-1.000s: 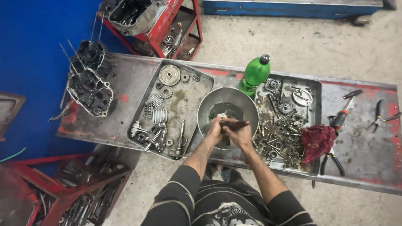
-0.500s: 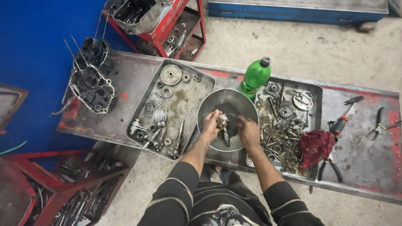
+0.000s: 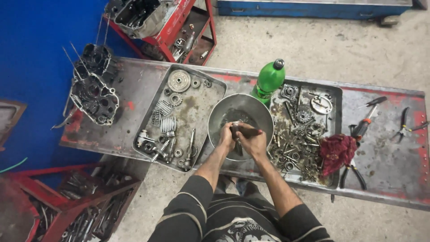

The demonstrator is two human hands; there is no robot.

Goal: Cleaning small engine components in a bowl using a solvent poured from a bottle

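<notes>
Both hands meet over the round grey metal bowl (image 3: 224,112) at the middle of the long worn metal table (image 3: 389,179). The left hand (image 3: 226,137) has its fingers curled around a small dark metal part (image 3: 236,144), which sits over the bowl's near side. The right hand (image 3: 253,142) grips a dark brush-like handle (image 3: 249,131), fingers wrapped tight. A green plastic bottle (image 3: 268,81) stands just behind the bowl, and a red rag (image 3: 336,153) lies to the right.

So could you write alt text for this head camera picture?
Seen from above, a person's left hand and right hand hold a small dark part over a metal bowl on a worn bench, between two trays of engine parts and a green bottle.
</notes>
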